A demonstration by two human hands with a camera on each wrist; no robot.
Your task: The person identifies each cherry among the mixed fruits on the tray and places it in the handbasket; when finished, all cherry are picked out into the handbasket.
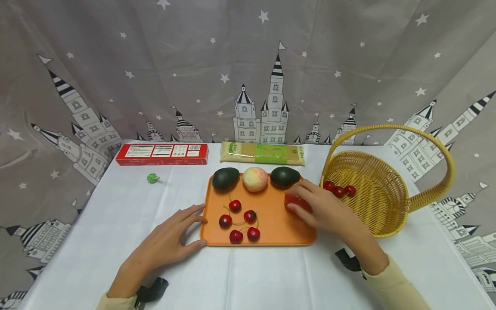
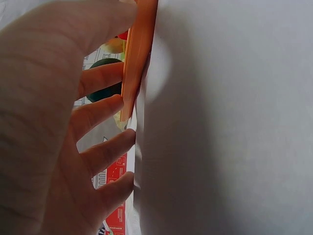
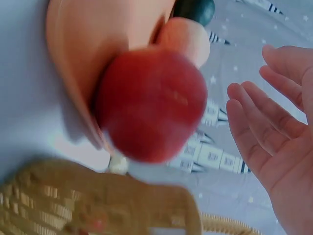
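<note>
An orange tray (image 1: pixel 277 224) lies on the table. My left hand (image 1: pixel 164 239) is at its left edge with fingers spread, thumb by the near corner; in the left wrist view the fingers (image 2: pixel 100 78) reach the rim. My right hand (image 1: pixel 323 206) is over a red apple (image 1: pixel 296 202) at the tray's right side. In the right wrist view that hand's fingers (image 3: pixel 257 120) are extended, with a gap between them and the apple. Several cherries (image 1: pixel 249 216) with stems lie on the tray. Two avocados (image 1: pixel 225 179) and a peach (image 1: pixel 255 179) line its far edge.
A yellow wicker basket (image 1: pixel 381 181) with a tall handle stands right of the tray, several cherries (image 1: pixel 339 191) inside. Behind are a red box (image 1: pixel 162 161) and a pack of noodles (image 1: pixel 261 153). A small green item (image 1: pixel 153 178) lies at the left.
</note>
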